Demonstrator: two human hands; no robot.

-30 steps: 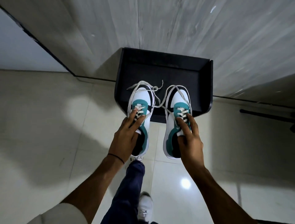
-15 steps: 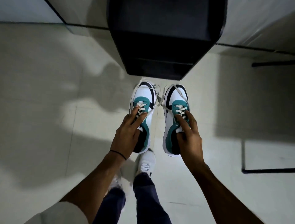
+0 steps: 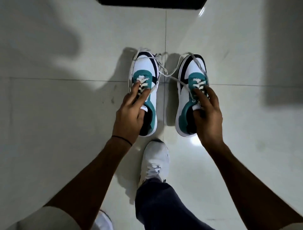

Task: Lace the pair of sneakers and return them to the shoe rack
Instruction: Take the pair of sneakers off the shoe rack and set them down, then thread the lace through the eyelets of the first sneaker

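Two white, teal and black sneakers sit low over the pale tiled floor, toes pointing away from me. My left hand [image 3: 129,113] grips the left sneaker [image 3: 144,72] by its tongue, fingers over the laces and thumb inside the opening. My right hand [image 3: 207,113] holds the right sneaker [image 3: 191,72] the same way. Loose white laces [image 3: 165,72] trail from both shoes and cross between the toes. The black shoe rack [image 3: 150,2] shows only as a dark edge at the top of the view.
My own foot in a white shoe [image 3: 155,162] with a dark trouser leg [image 3: 164,205] stands just behind the pair. Another white shoe [image 3: 103,220] peeks in at the bottom. Glossy floor tiles [image 3: 57,123] spread to both sides, with dark shadow at the right.
The sneakers came off the rack's top and went down to floor level in front of it, both hands still holding them. The rack slid up out of view as my head tilted down.
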